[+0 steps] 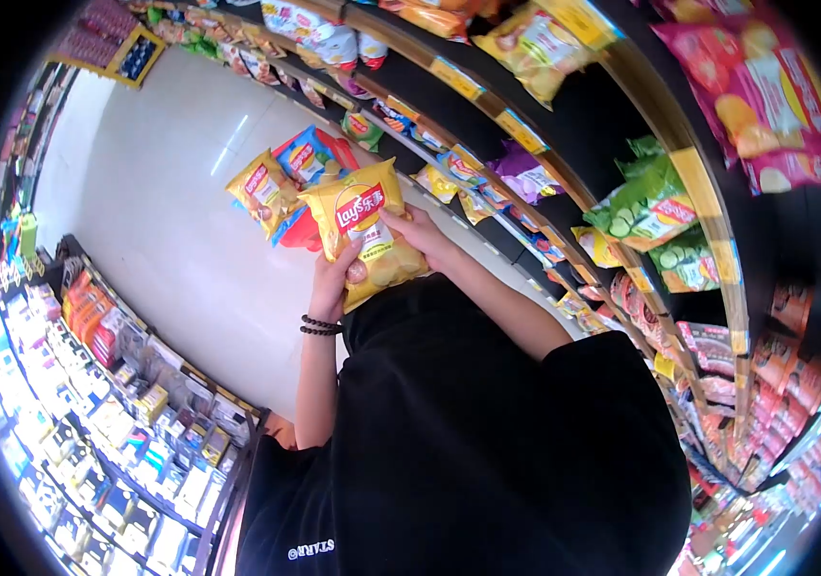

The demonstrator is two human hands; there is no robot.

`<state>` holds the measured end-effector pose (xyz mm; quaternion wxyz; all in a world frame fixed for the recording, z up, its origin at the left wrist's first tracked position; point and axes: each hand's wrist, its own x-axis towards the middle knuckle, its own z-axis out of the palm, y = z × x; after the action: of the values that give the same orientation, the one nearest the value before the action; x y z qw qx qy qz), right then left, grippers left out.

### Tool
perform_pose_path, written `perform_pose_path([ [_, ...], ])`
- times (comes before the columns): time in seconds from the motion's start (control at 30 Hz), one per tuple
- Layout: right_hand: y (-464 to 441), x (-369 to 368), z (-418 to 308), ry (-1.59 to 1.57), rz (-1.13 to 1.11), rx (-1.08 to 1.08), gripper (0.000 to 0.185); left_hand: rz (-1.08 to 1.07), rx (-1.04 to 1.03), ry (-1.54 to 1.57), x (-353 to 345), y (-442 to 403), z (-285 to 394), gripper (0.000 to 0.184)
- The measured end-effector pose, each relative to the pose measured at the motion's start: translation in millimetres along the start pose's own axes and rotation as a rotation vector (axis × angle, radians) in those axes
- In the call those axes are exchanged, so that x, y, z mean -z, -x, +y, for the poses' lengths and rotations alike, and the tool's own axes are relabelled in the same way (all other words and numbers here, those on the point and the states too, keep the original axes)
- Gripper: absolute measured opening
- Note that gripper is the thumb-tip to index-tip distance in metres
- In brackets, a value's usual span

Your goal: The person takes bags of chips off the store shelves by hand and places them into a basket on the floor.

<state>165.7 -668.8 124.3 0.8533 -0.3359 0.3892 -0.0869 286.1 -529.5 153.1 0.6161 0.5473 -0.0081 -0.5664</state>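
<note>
A yellow bag of Lay's potato chips (393, 257) is held in front of my body, its printed front turned toward me. My left hand (333, 273) grips its left edge, with dark beaded bracelets on that wrist. On the right side my right hand (417, 234) grips the same bag, thumb on the front. Beyond it, a red basket (338, 151) holds another yellow chip bag (261, 192) and a blue chip bag (308, 156). The held bag hides part of the basket. What the basket rests on cannot be made out.
Shelves with chip bags curve along the right, including green cucumber-print bags (642, 209) and a pink bag (765, 91). Brightly lit shelves of small packages (132, 422) run along the left. Between them lies a pale tiled floor (170, 202).
</note>
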Motion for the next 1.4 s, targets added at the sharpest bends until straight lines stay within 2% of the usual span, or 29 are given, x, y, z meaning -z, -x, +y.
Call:
perform_pose_path([
  [0.1, -12.1, -25.8, 0.7, 0.078, 0.051, -0.071, 0.052, 0.019, 0.0, 0.03, 24.5, -0.7, 9.8, 0.038],
  [0.43, -63.2, -80.3, -0.3, 0.07, -0.033, -0.156, 0.053, 0.028, 0.035, 0.116, 82.0, -18.1, 52.9, 0.035],
  [0.67, -93.7, -99.8, 15.4, 0.115, 0.056, -0.058, 0.045, -0.006, 0.06, 0.162, 122.4, -40.8, 67.6, 0.039],
  [0.77, -97.0, -110.5, 20.3, 0.166, 0.161, 0.004, 0.043, -0.051, 0.011, 0.074, 131.5, -48.4, 74.2, 0.042],
  [0.87, -104.9, -112.9, 22.8, 0.144, 0.205, 0.034, 0.041, -0.058, -0.027, 0.009, 140.7, -57.3, 79.7, 0.043],
  [1.03, -107.9, -113.1, 12.4, 0.22, 0.283, 0.093, 0.039, -0.105, 0.082, -0.104, 154.8, -74.0, 88.8, 0.048],
  [1.13, -112.7, -106.3, 8.4, 0.252, 0.315, 0.096, 0.039, -0.164, 0.065, -0.109, 151.1, -81.1, 91.8, 0.052],
  [1.3, -137.8, -85.6, 12.6, 0.284, 0.321, 0.076, 0.037, -0.025, 0.034, -0.14, 146.7, -89.6, 77.6, 0.056],
  [1.4, -157.3, -71.3, 10.9, 0.349, 0.307, 0.071, 0.035, -0.012, -0.005, -0.132, 154.8, -105.3, 50.9, 0.056],
])
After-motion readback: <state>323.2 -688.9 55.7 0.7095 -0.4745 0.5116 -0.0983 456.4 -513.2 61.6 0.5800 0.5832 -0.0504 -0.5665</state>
